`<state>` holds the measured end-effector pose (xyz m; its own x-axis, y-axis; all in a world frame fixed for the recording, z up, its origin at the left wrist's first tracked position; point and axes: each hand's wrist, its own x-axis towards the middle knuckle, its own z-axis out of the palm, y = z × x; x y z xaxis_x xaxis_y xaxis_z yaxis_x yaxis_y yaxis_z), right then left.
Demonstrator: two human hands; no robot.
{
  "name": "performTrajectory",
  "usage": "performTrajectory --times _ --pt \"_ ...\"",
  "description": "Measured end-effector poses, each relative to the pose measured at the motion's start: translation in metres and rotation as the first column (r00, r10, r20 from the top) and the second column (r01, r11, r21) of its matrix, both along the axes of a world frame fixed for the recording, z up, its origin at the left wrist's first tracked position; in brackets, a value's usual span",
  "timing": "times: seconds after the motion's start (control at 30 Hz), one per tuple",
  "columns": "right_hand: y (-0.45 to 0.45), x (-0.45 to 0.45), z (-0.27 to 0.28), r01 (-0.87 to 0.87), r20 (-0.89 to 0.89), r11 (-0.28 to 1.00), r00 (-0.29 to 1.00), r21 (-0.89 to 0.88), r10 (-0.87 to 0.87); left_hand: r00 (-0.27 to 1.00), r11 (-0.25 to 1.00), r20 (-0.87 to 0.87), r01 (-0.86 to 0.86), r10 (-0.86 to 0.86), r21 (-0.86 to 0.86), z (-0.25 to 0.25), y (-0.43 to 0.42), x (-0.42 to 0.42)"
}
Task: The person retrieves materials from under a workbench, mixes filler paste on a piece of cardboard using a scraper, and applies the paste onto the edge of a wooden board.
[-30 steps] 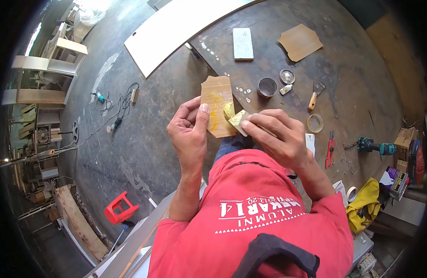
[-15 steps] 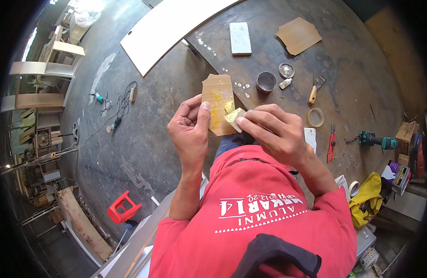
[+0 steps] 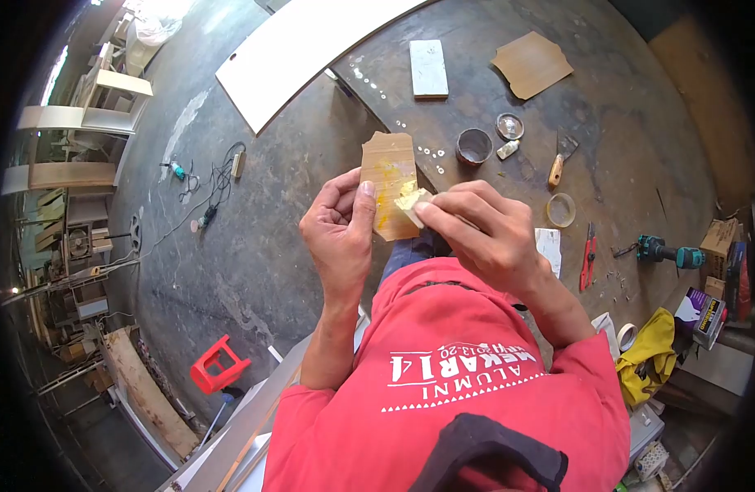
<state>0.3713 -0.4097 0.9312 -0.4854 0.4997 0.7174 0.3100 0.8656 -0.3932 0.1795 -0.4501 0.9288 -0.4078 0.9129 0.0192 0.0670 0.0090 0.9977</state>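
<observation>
My left hand (image 3: 342, 225) grips a thin wood-grain board (image 3: 387, 164) by its left edge, thumb on the face and fingers behind. Yellow smears mark the board, and a pale yellow lump of paste (image 3: 409, 191) lies near its right edge. My right hand (image 3: 488, 234) pinches a small flat spreader (image 3: 414, 205) coated with the same paste. The spreader's coated end is at the lump on the board. Part of the spreader is hidden behind my right fingers.
A dark round tin (image 3: 474, 147), a putty knife (image 3: 562, 160), a tape roll (image 3: 560, 210), red-handled pliers (image 3: 588, 257) and a teal drill (image 3: 671, 252) lie to the right. A large white panel (image 3: 304, 49) is ahead; a red stool (image 3: 220, 366) stands lower left.
The board and both hands have shifted slightly right in view. The spreader has tilted and turned against the board, and the paste lump has changed shape.
</observation>
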Motion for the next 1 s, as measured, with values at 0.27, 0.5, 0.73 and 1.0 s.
performTrajectory --times 0.27,0.5,0.73,1.0 --pt "0.000 -0.003 -0.002 0.038 -0.011 0.998 0.999 -0.043 -0.039 1.000 1.000 -0.022 -0.015 0.015 0.022 0.000 -0.001 0.001" --pt "-0.005 -0.008 -0.004 0.057 -0.004 0.997 0.998 -0.053 -0.057 0.999 1.000 -0.046 -0.014 0.015 0.012 -0.003 -0.004 -0.001" --pt "0.010 -0.005 0.005 0.026 0.000 0.990 1.000 -0.136 -0.026 0.998 1.000 -0.056 0.014 -0.014 0.000 0.000 -0.008 0.001" --pt "0.007 -0.005 -0.003 -0.051 0.049 0.989 0.997 -0.137 0.059 1.000 1.000 -0.031 0.005 -0.004 0.011 0.000 -0.009 -0.001"
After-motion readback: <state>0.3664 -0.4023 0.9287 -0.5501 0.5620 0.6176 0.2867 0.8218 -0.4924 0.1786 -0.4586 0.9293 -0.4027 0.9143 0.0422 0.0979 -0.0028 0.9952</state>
